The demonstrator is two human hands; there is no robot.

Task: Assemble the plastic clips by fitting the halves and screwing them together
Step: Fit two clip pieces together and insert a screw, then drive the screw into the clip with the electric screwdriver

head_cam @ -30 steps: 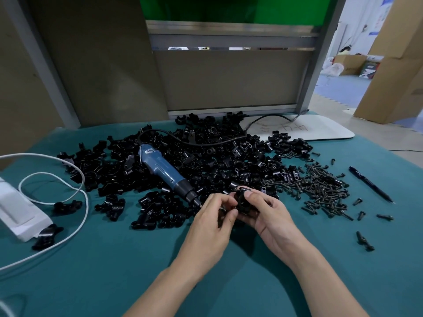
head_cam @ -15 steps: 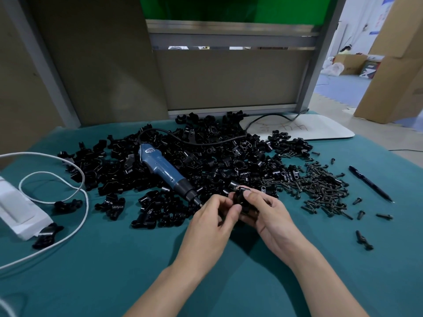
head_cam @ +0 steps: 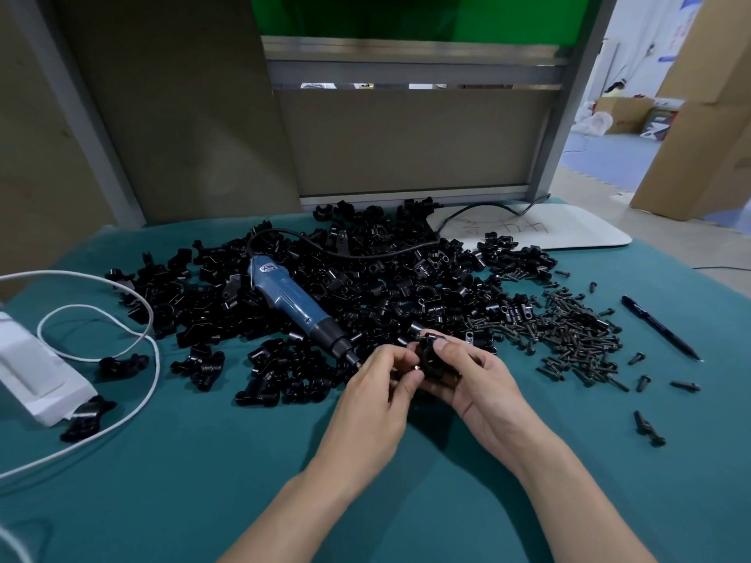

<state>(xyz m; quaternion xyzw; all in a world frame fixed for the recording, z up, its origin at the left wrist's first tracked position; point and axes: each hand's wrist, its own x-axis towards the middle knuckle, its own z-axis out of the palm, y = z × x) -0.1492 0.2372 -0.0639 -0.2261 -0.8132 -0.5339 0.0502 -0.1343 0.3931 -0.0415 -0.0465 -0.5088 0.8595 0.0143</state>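
Midway in from the front edge of the tabletop point(head_cam: 203, 461), the right hand point(head_cam: 483, 384) is clamping a clip point(head_cam: 433, 361) steady while the left hand point(head_cam: 374, 392) is pinching its side, probably pressing its halves together.

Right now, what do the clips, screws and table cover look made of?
Clips: moulded plastic, black, semi-gloss; soft highlights on the rounded edges.
Screws: probably metal with a dark coating; thin shafts with sharper glints.
Table cover: looks like fabric or felt, teal, matte; no reflections, faint creases.
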